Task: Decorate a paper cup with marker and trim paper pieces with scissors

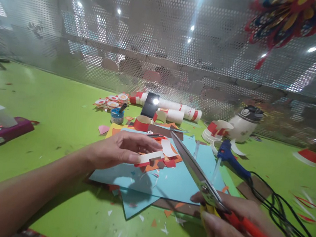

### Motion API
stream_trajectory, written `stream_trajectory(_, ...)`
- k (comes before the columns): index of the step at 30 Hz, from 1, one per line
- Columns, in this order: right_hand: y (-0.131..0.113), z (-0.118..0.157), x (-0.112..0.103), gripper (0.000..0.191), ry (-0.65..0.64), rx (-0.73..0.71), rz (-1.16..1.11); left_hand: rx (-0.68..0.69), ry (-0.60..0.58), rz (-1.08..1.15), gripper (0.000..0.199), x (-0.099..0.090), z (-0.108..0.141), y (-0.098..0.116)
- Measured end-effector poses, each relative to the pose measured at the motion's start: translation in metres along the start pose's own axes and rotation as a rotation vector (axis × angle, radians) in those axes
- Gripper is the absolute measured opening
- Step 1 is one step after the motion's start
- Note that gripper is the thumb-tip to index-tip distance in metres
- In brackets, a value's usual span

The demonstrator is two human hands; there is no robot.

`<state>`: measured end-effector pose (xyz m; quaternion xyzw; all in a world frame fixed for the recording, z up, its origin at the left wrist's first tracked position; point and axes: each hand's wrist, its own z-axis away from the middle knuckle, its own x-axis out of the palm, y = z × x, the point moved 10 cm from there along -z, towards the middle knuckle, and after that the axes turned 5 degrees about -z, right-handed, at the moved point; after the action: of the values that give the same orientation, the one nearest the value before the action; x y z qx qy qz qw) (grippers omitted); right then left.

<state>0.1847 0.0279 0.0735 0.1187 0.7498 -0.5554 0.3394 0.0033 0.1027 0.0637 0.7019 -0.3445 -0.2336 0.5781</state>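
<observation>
My left hand [119,146] pinches a small cut strip of white and red paper [152,157] between thumb and fingers, above the light blue sheets [181,182]. My right hand [229,217] grips large scissors [191,162] with red and yellow handles. Their blades lie close together and point up and to the left, past the paper strip without touching it. Beneath and beside my left fingers lie orange and red paper scraps [172,163]. A curved white paper piece [169,148] rests just beyond the strip.
A blue glue gun [232,159] with a looped black cord [276,210] lies to the right. Behind stand a blue jar [117,115], a phone [150,105], white paper tubes [172,116] and paper rings [216,130]. A purple power strip [1,134] sits left on the green table [61,100].
</observation>
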Motion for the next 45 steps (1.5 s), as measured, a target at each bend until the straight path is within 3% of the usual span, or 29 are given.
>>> stream_trajectory(6, 0.000, -0.006, 0.000, 0.027, 0.036, 0.015, 0.031, -0.009, -0.010, -0.043, 0.047, -0.001, 0.000, 0.001)
stream_trajectory(15, 0.004, -0.009, 0.012, 0.026, -0.103, -0.022, 0.136, 0.005, 0.009, -0.132, 0.048, -0.001, 0.002, 0.000)
stream_trajectory(20, 0.004, -0.010, 0.010, 0.025, -0.029, -0.044, 0.106, 0.035, 0.019, -0.225, 0.050, 0.004, 0.000, 0.004)
stream_trajectory(30, 0.016, -0.013, 0.015, 0.027, -0.034, -0.039, 0.233, 0.066, 0.190, -0.483, 0.047, -0.006, 0.003, 0.007)
stream_trajectory(34, 0.015, -0.014, 0.012, 0.024, 0.046, -0.061, 0.273, 0.099, 0.199, -0.477, 0.045, -0.004, 0.002, 0.008)
stream_trajectory(39, 0.011, -0.014, 0.012, 0.026, 0.017, -0.075, 0.317, 0.167, 0.240, -0.478, 0.041, -0.002, 0.003, 0.016)
stream_trajectory(45, 0.008, -0.012, 0.003, 0.020, 0.086, -0.089, 0.273, 0.253, 0.298, -0.432, 0.041, -0.002, 0.004, 0.026)
